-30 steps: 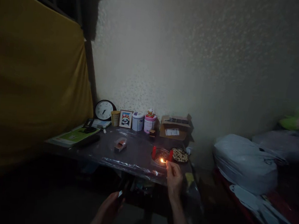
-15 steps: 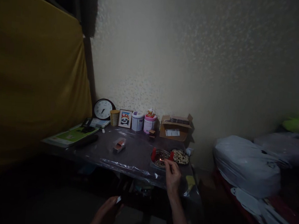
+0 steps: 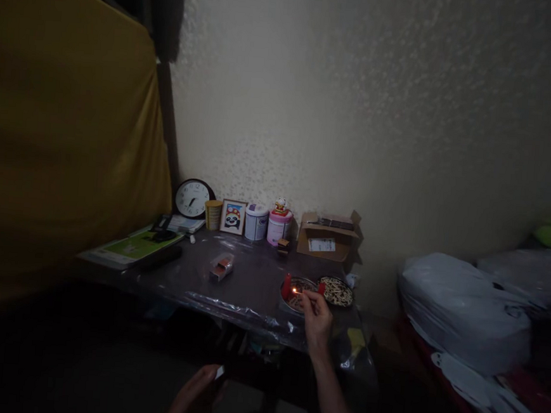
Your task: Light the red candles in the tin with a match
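Note:
My right hand (image 3: pixel 318 323) pinches a lit match (image 3: pixel 297 291) between thumb and fingers. Its small flame glows over a round dish (image 3: pixel 291 308) that holds thin sticks, hard to make out in the dim light. Just left of the flame stands a red candle (image 3: pixel 286 287); a second red candle (image 3: pixel 321 288) shows partly behind my fingertips. Beside them lies a dish (image 3: pixel 351 298) full of pale and dark matchsticks. Low in front of the table, my left hand (image 3: pixel 198 388) is closed round a small matchbox (image 3: pixel 219 372); only its whitish end shows, the rest being hidden.
A plastic-covered table (image 3: pixel 250 281) bears a wrapped pack of small boxes (image 3: pixel 222 266). Along the wall stand a clock (image 3: pixel 193 198), a yellow cup (image 3: pixel 212 215), a framed panda picture (image 3: pixel 233 217), two tubs (image 3: pixel 256 223) and an open cardboard box (image 3: pixel 327 242). Bags (image 3: pixel 463 304) lie right.
The match flame has grown brighter and sits slightly nearer the left red candle. My left hand has hardly moved. The whole view has shifted a little.

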`<act>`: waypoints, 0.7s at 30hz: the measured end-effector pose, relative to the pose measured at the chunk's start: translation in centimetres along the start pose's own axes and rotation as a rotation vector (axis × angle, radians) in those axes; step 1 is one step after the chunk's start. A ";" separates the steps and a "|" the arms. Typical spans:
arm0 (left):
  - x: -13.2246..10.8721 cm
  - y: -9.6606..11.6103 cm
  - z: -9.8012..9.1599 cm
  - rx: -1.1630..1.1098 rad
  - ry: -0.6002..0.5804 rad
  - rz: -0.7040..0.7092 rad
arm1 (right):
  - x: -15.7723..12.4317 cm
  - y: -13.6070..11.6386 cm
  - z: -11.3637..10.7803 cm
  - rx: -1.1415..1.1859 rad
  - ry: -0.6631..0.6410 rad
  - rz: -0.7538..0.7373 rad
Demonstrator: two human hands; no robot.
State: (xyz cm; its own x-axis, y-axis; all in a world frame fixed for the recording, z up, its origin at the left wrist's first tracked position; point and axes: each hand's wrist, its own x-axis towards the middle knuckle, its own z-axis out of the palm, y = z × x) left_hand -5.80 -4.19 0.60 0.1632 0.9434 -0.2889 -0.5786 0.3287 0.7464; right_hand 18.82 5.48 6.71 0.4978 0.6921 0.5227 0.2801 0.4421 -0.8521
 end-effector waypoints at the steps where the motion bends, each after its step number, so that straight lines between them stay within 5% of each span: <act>1: -0.1 0.1 0.0 0.007 0.004 -0.016 | 0.1 0.0 0.1 0.009 0.001 0.004; 21: 0.8 -0.2 -0.7 -0.037 0.082 -0.047 | 2.4 0.3 2.4 -0.031 0.029 -0.044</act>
State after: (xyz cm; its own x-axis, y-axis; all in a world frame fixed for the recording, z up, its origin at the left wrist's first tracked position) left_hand -6.11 -3.55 -0.16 0.1253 0.9197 -0.3722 -0.6010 0.3688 0.7091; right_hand 18.12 8.69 7.75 0.5075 0.6554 0.5594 0.3278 0.4536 -0.8287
